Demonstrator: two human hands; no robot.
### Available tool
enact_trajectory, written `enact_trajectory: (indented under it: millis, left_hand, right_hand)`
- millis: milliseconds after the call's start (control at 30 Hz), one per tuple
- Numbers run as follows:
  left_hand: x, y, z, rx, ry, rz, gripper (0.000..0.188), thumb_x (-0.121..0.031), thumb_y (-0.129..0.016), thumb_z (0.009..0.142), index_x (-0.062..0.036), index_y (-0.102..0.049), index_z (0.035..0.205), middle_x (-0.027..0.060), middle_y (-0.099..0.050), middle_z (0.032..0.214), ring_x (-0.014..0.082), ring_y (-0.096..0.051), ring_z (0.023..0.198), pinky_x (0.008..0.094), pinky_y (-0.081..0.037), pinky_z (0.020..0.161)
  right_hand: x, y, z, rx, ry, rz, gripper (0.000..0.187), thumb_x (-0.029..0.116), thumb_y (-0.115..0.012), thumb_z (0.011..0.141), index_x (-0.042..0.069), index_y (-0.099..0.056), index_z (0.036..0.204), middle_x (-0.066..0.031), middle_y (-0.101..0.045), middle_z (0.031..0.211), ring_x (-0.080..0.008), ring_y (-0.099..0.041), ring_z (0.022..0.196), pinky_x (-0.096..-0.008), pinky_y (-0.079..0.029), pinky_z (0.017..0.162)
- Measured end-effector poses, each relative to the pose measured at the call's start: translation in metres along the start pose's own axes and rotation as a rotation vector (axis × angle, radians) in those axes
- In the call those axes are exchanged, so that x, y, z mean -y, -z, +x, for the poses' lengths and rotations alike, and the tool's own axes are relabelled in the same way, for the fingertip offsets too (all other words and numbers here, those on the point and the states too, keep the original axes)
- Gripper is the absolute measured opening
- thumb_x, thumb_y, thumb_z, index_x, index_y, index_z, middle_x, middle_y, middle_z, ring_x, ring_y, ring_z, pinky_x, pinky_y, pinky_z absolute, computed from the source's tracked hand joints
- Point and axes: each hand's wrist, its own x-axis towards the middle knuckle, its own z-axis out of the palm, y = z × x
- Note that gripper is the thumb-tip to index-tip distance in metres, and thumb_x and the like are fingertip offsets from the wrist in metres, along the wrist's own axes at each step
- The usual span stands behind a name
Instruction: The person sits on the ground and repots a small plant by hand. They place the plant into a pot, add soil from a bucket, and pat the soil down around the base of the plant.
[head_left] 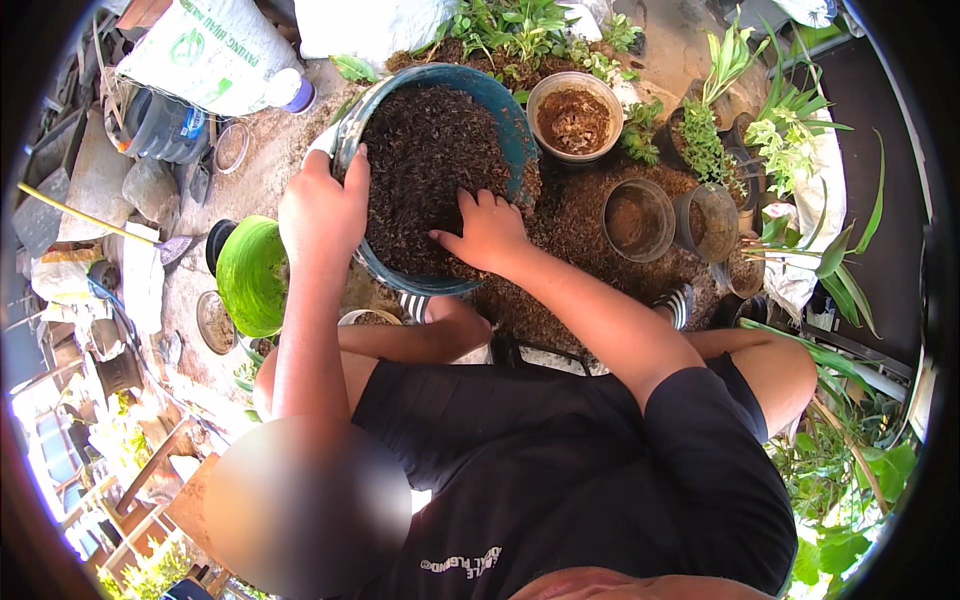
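Beyond the right hand, just beside the tub, stands a pale pot with reddish-brown soil in it, and farther to that hand's right come two dark pots, one next to the other. Leafy plants lie past both hands, behind the tub's far edge, and a small-leaved plant sits well off to the right hand's far right. Loose soil covers the ground beneath the right forearm. On the other side, a green basin leans tipped close by the left forearm, with a broom farther out to the left hand's left. A white sack and a clear jug lie beyond the left hand, up and to its left. The tub itself, blue-green and mostly filled with dark soil, is between the two hands and ahead of them, its wall rising between the left hand's outer fingers and the soil. The left hand is closed over the near left rim, thumb at the inner side, fingers outside. The right hand is inside the tub, palm down on the soil, thumb spread well away from the fingers, fingertips partly sunk in; whether any soil is gathered under the palm, I cannot tell.
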Motion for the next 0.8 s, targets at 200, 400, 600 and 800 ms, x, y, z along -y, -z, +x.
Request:
enact_trajectory:
  millis: [200,400,600,800]
  left_hand:
    - [0.016,0.013,0.008,0.035,0.077,-0.022,0.054,-0.051,-0.063,0.094,0.0034,-0.065,0.089,0.0311,-0.068,0.083,0.0501,-0.068,0.082,0.0559,-0.052,0.079]
    - [0.022,0.006,0.013,0.023,0.043,-0.034,0.055,-0.051,-0.061,0.095,0.0033,-0.064,0.086,0.0321,-0.068,0.084,0.0511,-0.067,0.084,0.0562,-0.051,0.080]
    - [0.042,0.009,0.021,-0.013,0.097,-0.059,0.056,-0.052,-0.059,0.095,0.0032,-0.064,0.085,0.0321,-0.067,0.084,0.0507,-0.066,0.085,0.0560,-0.050,0.080]
    - [0.059,0.012,0.024,-0.028,0.144,-0.116,0.055,-0.051,-0.059,0.096,0.0024,-0.064,0.083,0.0283,-0.065,0.078,0.0470,-0.065,0.078,0.0529,-0.049,0.076]
  right_hand:
    - [-0.003,0.008,-0.010,0.086,0.196,-0.060,0.058,0.045,-0.075,0.083,0.012,-0.066,0.130,-0.0155,-0.064,0.119,-0.0377,-0.064,0.111,-0.0498,-0.051,0.095]
    - [-0.047,0.054,-0.015,0.266,0.568,-0.142,0.047,0.030,-0.077,0.079,0.014,-0.070,0.123,-0.0098,-0.068,0.111,-0.0339,-0.065,0.110,-0.0456,-0.054,0.092]
    - [-0.111,0.110,-0.073,0.319,0.367,-0.216,0.046,0.024,-0.076,0.082,0.008,-0.067,0.124,-0.0171,-0.062,0.126,-0.0384,-0.060,0.118,-0.0466,-0.050,0.100]
    - [-0.107,0.090,-0.081,-0.054,0.265,0.154,0.052,0.027,-0.069,0.093,0.005,-0.059,0.139,-0.0206,-0.057,0.141,-0.0382,-0.057,0.129,-0.0464,-0.048,0.107]
